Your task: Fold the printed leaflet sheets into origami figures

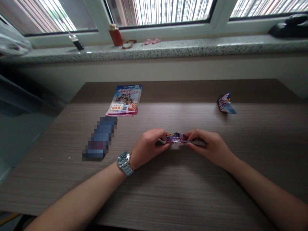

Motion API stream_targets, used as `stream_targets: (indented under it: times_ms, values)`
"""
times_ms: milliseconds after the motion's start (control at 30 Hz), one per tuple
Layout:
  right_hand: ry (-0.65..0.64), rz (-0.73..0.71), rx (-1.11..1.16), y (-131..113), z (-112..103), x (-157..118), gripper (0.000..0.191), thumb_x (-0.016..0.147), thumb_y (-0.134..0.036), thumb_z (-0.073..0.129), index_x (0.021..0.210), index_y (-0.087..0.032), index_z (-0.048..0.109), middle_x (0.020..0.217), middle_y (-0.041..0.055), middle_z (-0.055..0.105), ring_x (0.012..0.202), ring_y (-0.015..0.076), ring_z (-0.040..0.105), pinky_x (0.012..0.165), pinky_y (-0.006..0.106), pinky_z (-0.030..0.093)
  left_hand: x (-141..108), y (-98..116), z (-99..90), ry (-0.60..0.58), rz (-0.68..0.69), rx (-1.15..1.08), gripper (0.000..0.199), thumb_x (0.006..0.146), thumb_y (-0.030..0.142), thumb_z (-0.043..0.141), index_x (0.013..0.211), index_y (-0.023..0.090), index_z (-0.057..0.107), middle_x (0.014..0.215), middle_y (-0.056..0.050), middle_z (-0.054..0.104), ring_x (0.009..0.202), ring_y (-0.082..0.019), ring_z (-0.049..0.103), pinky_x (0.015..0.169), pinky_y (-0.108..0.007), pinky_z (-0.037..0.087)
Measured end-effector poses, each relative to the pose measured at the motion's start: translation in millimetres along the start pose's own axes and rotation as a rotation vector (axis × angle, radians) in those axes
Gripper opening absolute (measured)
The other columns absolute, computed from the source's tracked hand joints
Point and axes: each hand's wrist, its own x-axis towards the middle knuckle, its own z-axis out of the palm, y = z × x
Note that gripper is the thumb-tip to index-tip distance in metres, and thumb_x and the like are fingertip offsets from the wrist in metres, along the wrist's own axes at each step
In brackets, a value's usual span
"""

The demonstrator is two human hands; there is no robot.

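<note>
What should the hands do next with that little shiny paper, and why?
Maybe slide the right hand gently inward and press the printed paper flatter in the middle. Its top edge looks bumpy there, while the left hand already pinches the other end, so that end could probably stay steady.

brown wood-grain table [183, 112]; speckled sill [192, 48] above pale wall [173, 69]; white-framed windows [166, 12], bright daylight.

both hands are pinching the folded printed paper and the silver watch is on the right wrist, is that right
Wrong side: the head view shows the silver watch on the wrist of the left hand, not the right hand. Both hands are pinching the folded printed paper.
</note>
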Motion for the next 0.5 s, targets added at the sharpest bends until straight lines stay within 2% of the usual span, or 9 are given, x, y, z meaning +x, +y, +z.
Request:
stream_targets:
  times_ms: [167,367,500]
  values:
    - [-0.063,-0.195,-0.142,-4.4,1.9,1.7,0.018,0.093,-0.019,0.065,0.110,-0.023,0.070,0.113,0.0079,0.072,0.099,0.0180,0.071,0.088,0.029,0.056,-0.2,-0.6,3.0,-0.038,0.145,0.032,0.008,0.092,0.021,0.067,0.100,0.019,0.066,0.104,-0.005,0.070,0.096,-0.017,0.066,0.084,-0.028,0.053]
    - [-0.076,-0.223,-0.170,-4.4,2.7,0.7,0.021,0.094,-0.017,0.064,0.112,-0.024,0.073,0.113,0.0086,0.069,0.101,0.0183,0.069,0.088,0.028,0.056,-1.5,-2.4,4.9,-0.120,0.129,0.023,0.016,0.094,0.028,0.066,0.108,0.020,0.068,0.112,-0.008,0.064,0.099,-0.018,0.065,0.086,-0.029,0.054]
    - [-0.075,-0.233,-0.192,-4.5,3.3,0.7,0.021,0.094,-0.017,0.063,0.111,-0.022,0.074,0.110,0.0096,0.069,0.098,0.0185,0.069,0.085,0.028,0.057,-1.4,-3.3,6.2,-0.106,0.115,0.028,0.014,0.094,0.025,0.066,0.106,0.019,0.069,0.108,-0.007,0.066,0.096,-0.017,0.066,0.085,-0.028,0.054]
